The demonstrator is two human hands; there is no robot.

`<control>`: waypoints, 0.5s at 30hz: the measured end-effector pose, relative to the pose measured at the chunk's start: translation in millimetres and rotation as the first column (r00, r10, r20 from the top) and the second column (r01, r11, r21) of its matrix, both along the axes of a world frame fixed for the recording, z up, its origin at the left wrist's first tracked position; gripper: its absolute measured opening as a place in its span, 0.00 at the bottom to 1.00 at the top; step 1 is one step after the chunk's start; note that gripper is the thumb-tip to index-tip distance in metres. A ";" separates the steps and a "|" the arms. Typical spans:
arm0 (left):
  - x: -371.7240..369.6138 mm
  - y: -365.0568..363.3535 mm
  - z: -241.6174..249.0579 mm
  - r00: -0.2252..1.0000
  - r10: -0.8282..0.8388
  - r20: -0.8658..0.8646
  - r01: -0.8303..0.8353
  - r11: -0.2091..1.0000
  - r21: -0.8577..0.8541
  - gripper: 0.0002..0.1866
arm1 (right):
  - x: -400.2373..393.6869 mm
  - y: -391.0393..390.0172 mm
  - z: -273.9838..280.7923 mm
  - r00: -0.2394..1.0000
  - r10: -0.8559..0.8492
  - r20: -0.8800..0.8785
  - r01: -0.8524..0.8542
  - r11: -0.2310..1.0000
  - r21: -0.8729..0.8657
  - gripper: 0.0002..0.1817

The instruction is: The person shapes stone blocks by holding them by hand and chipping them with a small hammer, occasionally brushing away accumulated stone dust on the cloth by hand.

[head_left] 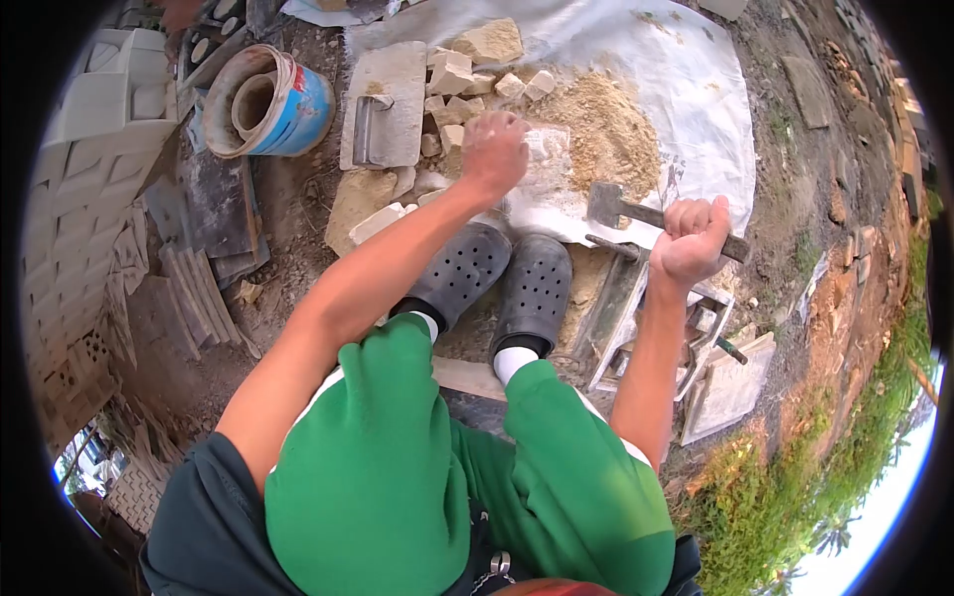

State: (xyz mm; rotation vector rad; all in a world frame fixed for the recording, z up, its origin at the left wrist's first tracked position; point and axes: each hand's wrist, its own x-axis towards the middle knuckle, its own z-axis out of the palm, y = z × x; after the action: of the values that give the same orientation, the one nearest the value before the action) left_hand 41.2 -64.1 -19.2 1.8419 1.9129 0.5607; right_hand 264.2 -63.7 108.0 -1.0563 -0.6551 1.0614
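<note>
My right hand [693, 238] is wrapped round the wooden handle of a hammer [605, 205]. Its blocky metal head points left, above the near edge of a white sheet [701, 109]. Over by the broken stone chunks [452, 74], my left hand [495, 151] has its fingers curled closed; what they hold, if anything, is hidden. Just right of that hand lies a dusty, whitish flat patch [549, 149]. Beyond it rises a heap of yellowish crushed stone [614, 129] on the sheet.
A blue bucket [303, 114] stands at the upper left, beside a pale board [397, 94] carrying a metal-handled trowel [369, 129]. Near my right forearm lie a metal frame [651, 343] and a flat slab [730, 387]. My grey clogs [534, 288] are close to the sheet.
</note>
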 end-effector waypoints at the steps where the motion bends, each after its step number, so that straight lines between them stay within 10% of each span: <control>1: -13.2 -7.0 5.9 0.987 -0.002 -0.163 0.022 0.992 0.126 0.10 | -3.2 -1.2 -3.5 1.000 -0.005 0.001 0.005 1.000 0.003 0.25; 7: -57.3 -44.2 15.3 0.989 0.090 -0.115 -0.105 0.986 -0.126 0.18 | -22.3 -11.4 -15.4 0.995 0.095 0.000 -0.095 0.994 0.051 0.25; 15: -79.9 -48.8 11.0 0.994 0.112 -0.020 -0.112 0.994 0.003 0.22 | -21.8 -8.3 -14.8 0.987 0.144 0.077 -0.150 0.986 0.079 0.24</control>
State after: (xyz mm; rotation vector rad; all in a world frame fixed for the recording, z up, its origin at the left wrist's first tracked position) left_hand -38.6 -112.9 -8.2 1.7563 2.0392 0.5821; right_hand 242.4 -71.9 93.1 -0.9875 -0.8384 1.1175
